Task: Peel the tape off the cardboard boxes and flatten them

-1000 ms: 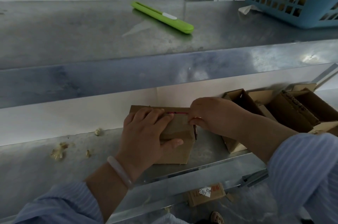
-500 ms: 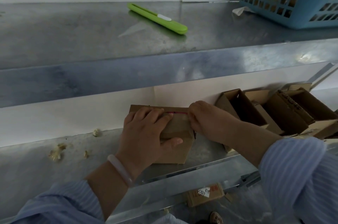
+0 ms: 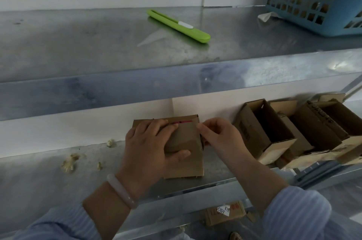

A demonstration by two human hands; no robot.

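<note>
From the head camera, a small closed cardboard box (image 3: 184, 141) stands on the lower metal shelf (image 3: 39, 184), near its front edge and about midway along it. The left hand (image 3: 148, 145) grips this box: its fingers curl over the top and the thumb presses the front face. A pale bracelet (image 3: 121, 190) sits on that wrist. A thin pink strip (image 3: 183, 122) runs along the box top, just beyond the left fingertips. The right hand (image 3: 217, 135) is at the box's upper right edge, thumb and forefinger pinched together on it; whether clear tape lies between them cannot be told.

To the right on the same shelf lie several open boxes (image 3: 264, 128), tipped on their sides against each other. To the left are small crumpled scraps (image 3: 68, 163).

On the upper shelf (image 3: 78, 47) lies a green cutter (image 3: 178, 26), well apart from a blue basket (image 3: 313, 0) at the far right. A labelled box (image 3: 223, 213) lies on the floor below.
</note>
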